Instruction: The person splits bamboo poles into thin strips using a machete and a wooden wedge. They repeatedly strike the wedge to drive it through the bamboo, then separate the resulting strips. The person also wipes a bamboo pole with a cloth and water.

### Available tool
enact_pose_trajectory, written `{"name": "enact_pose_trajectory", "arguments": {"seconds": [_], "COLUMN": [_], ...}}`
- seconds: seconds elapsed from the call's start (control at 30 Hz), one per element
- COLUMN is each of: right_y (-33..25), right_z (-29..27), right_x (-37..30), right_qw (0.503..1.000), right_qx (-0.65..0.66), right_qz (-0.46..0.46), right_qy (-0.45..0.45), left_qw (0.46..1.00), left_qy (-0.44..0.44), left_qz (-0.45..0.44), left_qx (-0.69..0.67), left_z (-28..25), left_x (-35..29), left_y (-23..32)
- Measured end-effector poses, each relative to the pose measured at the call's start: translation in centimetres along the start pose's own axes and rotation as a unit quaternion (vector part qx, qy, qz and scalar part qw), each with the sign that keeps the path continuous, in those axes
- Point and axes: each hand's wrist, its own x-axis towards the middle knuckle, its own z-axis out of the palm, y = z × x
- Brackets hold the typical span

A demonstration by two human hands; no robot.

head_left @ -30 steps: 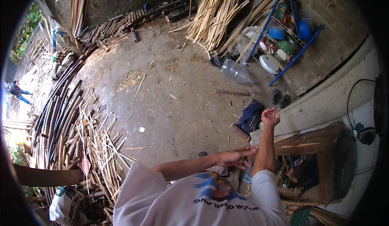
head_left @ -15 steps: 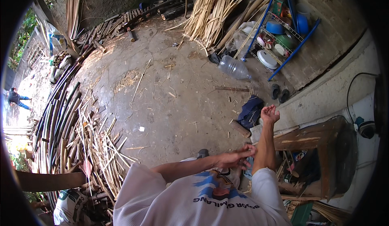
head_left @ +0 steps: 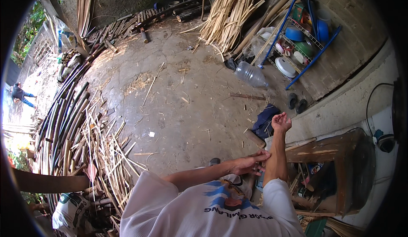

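Note:
My left hand (head_left: 247, 164) reaches across my body to my right forearm (head_left: 275, 160). Its thumb and forefinger come together in a pinch at the inner side of that forearm, below the elbow crease; whatever they grip is too small to make out. The other fingers are bent and spread. My right hand (head_left: 281, 122) is raised palm up, its fingers loosely curled and a little apart, with nothing visible in it. Beyond it a dark blue cloth bundle (head_left: 264, 120) lies on the floor beside a short piece of bamboo (head_left: 255, 138).
Split bamboo strips (head_left: 112, 165) and dark poles (head_left: 63, 122) lie at left. More strips (head_left: 231, 16) lean at the back. A blue-framed dish rack (head_left: 299, 46), plastic bottle (head_left: 251, 74) and sandals (head_left: 297, 102) stand at right, near a wooden cabinet (head_left: 323, 150). A person (head_left: 21, 94) is far left.
My left thumb and forefinger have closed together against my right forearm. My right hand stays raised, slightly lower. The view has shifted a little, moving the surroundings rightward.

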Motion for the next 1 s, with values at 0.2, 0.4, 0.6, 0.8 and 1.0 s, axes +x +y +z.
{"name": "enact_pose_trajectory", "arguments": {"seconds": [0.2, 0.4, 0.6, 0.8, 1.0], "right_y": [0.5, 1.8, 1.3, -5.5, -11.2], "right_z": [0.0, -0.1, -1.2, -11.9, -34.0], "right_x": [1.2, 0.8, 0.6, 2.5, -5.4], "right_qw": [1.000, 1.000, 0.999, 0.905, 0.540], "right_qx": [-0.014, -0.018, -0.043, -0.423, -0.833], "right_qz": [0.006, 0.014, 0.012, -0.034, -0.024], "right_qy": [0.010, -0.001, 0.002, -0.025, -0.116], "left_qw": [0.999, 1.000, 1.000, 0.985, 0.712], "left_qy": [-0.031, 0.004, -0.001, 0.005, 0.610], "left_qz": [0.029, 0.014, 0.015, 0.121, 0.171], "left_qx": [0.024, 0.012, -0.002, 0.123, 0.303], "left_z": [1.2, 0.5, 0.0, -5.6, -33.2], "left_x": [-2.4, -2.6, -1.5, -6.5, -14.3], "left_y": [-1.2, -0.1, -0.6, 0.0, -11.3]}}
